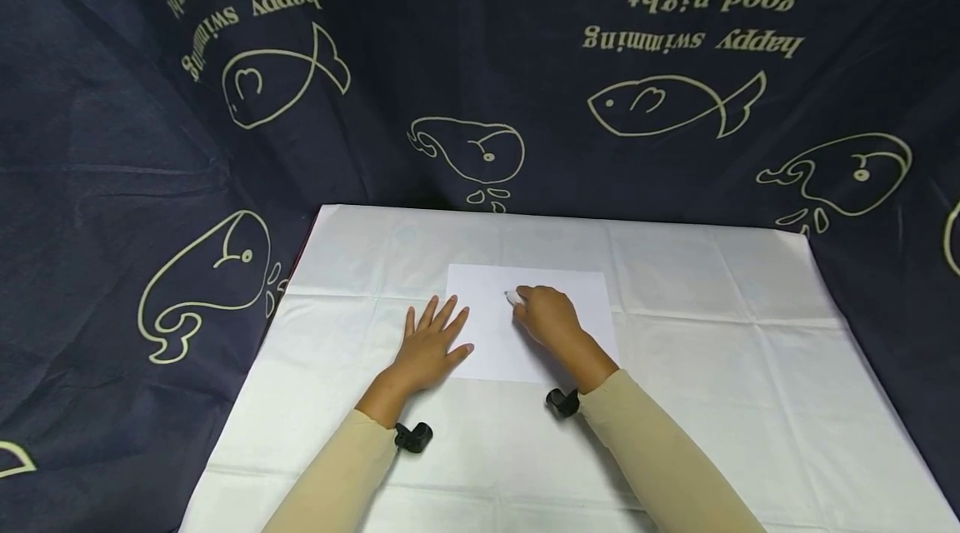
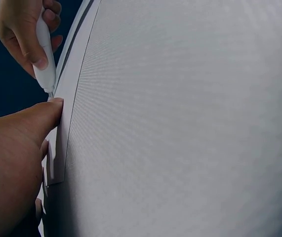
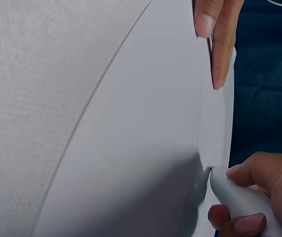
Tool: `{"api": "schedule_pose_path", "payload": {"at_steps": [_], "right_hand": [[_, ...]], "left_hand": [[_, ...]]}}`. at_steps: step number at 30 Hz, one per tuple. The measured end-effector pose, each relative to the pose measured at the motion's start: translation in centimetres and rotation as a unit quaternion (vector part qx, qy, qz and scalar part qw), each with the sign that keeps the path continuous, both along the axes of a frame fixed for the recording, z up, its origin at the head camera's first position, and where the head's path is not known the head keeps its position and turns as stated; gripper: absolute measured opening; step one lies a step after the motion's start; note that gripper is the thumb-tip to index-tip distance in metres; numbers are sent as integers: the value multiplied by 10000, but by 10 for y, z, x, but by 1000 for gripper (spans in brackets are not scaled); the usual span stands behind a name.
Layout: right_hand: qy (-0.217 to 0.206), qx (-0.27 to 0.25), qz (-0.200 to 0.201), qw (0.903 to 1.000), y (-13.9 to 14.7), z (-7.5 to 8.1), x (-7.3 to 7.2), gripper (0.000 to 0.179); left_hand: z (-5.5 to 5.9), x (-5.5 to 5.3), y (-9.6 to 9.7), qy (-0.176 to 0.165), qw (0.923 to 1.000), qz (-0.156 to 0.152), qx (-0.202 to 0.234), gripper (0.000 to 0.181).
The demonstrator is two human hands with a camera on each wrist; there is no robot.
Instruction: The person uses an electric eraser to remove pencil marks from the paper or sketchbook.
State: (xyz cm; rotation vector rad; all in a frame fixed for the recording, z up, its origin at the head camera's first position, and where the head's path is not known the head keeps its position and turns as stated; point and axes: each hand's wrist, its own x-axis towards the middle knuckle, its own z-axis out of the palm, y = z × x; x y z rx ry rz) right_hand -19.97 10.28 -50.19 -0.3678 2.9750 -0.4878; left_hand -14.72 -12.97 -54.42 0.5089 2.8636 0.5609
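Observation:
A white sheet of paper (image 1: 487, 281) lies flat on the white-covered table. My left hand (image 1: 426, 356) rests with spread, straight fingers at the sheet's left edge, its fingertips and thumb over the paper. In my right hand (image 1: 551, 316) is a thick white marker (image 1: 513, 297), pinched between thumb and curled fingers. The marker's narrow tip points down and left at the upper middle of the paper. The right wrist view shows the marker (image 3: 242, 200) with its tip at the paper, beside a shadow. No marks on the sheet can be made out.
A creased white cloth (image 1: 697, 366) covers the table. Behind and beside it hangs a dark blue curtain (image 1: 555, 175) printed with fish, whales and lettering. Small black cameras (image 1: 414, 437) are worn at both wrists, below beige sleeves (image 1: 660, 450).

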Motion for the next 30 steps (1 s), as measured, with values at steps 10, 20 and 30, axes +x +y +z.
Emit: {"api": "schedule_pose_path", "payload": {"at_steps": [10, 20, 30], "right_hand": [[-11, -43, -96, 9999, 2, 0, -1, 41], [229, -14, -26, 9997, 5, 0, -1, 38], [126, -13, -8, 9999, 5, 1, -1, 39]], "left_hand": [[2, 1, 1, -15, 10000, -5, 23, 68], [1, 1, 1, -2, 10000, -20, -7, 68], [3, 2, 1, -4, 10000, -11, 14, 68]]}}
